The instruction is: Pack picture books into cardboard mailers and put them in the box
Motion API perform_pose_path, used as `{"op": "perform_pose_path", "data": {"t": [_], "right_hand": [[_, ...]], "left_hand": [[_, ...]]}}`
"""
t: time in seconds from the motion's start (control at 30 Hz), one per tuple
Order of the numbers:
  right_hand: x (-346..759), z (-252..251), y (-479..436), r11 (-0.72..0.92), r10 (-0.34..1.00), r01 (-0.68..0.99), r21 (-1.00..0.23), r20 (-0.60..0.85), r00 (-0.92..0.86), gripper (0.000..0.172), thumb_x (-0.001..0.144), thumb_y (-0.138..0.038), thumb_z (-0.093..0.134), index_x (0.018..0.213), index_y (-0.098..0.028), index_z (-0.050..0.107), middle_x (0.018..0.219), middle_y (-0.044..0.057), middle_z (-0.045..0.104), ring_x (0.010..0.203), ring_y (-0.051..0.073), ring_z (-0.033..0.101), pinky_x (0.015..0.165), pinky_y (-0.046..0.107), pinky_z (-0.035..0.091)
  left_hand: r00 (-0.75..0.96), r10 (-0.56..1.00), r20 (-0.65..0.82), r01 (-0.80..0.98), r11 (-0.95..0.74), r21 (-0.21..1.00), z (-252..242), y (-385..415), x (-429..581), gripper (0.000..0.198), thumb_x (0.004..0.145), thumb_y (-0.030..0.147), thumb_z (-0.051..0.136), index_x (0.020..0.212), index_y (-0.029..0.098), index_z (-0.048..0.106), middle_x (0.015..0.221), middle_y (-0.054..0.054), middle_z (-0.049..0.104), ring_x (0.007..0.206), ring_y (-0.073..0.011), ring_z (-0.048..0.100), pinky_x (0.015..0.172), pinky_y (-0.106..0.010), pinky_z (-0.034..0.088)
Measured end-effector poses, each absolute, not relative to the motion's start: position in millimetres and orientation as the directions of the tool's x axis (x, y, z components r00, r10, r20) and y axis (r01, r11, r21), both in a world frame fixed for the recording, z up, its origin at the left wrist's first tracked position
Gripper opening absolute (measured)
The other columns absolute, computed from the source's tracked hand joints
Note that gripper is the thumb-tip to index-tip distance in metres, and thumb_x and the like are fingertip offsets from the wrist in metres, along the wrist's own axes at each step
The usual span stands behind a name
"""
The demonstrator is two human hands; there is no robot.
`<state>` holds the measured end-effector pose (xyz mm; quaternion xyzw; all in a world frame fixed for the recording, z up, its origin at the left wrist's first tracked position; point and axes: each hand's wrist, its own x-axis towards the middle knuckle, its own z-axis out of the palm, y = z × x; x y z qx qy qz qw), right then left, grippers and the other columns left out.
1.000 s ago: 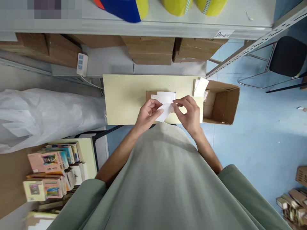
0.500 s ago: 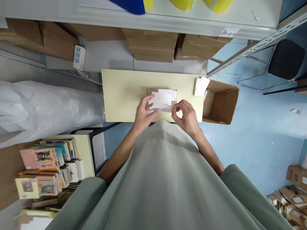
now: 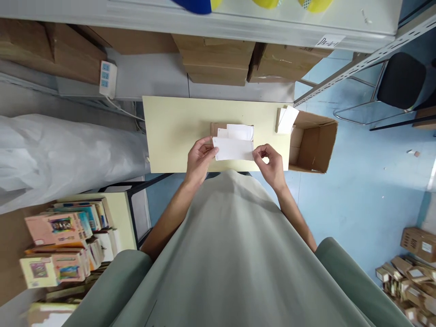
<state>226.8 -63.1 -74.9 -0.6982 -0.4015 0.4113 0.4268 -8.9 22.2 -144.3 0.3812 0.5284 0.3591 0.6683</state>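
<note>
Between my two hands a white paper slip (image 3: pixel 234 149) is stretched out, its lower edge toward me. My left hand (image 3: pixel 200 160) pinches its left end between thumb and fingers. At the right end, my right hand (image 3: pixel 270 163) grips the corner with thumb and forefinger. Just beyond the slip lies a small brown cardboard parcel (image 3: pixel 215 129), partly covered, with a white label (image 3: pixel 240 131) on top. The slip hides the near part of the parcel. All of this is over the pale yellow table (image 3: pixel 177 118).
White papers (image 3: pixel 286 120) lie at the table's right end, beside an open cardboard box (image 3: pixel 315 143). Behind the table, cardboard cartons (image 3: pixel 218 61) sit under a metal shelf (image 3: pixel 252 34). A power strip (image 3: pixel 108 79) is at back left, a large white bag (image 3: pixel 68 154) and books (image 3: pixel 64 245) at left.
The white slip has come away from the parcel top and now lies flatter, nearer me. My hands have moved apart, the left one leftward and the right one rightward.
</note>
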Motion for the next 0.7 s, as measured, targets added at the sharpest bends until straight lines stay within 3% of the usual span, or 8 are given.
{"op": "perform_pose_path", "data": {"t": [0.2, 0.4, 0.7], "right_hand": [[219, -103, -69, -0.375, 0.877, 0.17, -0.911, -0.29, 0.384, 0.043, 0.099, -0.069, 0.074, 0.095, -0.026, 0.069, 0.092, 0.002, 0.073, 0.088, 0.021, 0.066, 0.091, 0.04, 0.057], [212, -131, -77, -0.439, 0.84, 0.096, -0.893, -0.371, 0.396, 0.057, 0.092, -0.082, 0.075, 0.091, -0.025, 0.068, 0.086, 0.002, 0.071, 0.082, 0.019, 0.064, 0.083, 0.038, 0.057], [212, -189, -68, -0.553, 0.779, 0.111, -0.826, -0.466, 0.419, 0.066, 0.086, -0.09, 0.071, 0.09, -0.025, 0.066, 0.085, 0.003, 0.071, 0.081, 0.02, 0.064, 0.081, 0.037, 0.056]], "left_hand": [[0.197, 0.837, -0.51, -0.086, 0.533, 0.842, -154, 17, -15, 0.059, 0.077, 0.05, 0.098, 0.125, 0.027, 0.072, 0.104, -0.005, 0.078, 0.104, -0.0236, 0.077, 0.092, -0.039, 0.063], [0.174, 0.824, -0.54, -0.027, 0.552, 0.833, -172, 10, -23, 0.062, 0.074, 0.051, 0.097, 0.124, 0.026, 0.071, 0.097, -0.003, 0.076, 0.097, -0.022, 0.075, 0.09, -0.038, 0.062], [0.091, 0.826, -0.556, 0.102, 0.548, 0.83, -217, 16, -25, 0.06, 0.072, 0.047, 0.092, 0.122, 0.023, 0.069, 0.098, -0.006, 0.079, 0.096, -0.0228, 0.076, 0.084, -0.037, 0.062]]}}
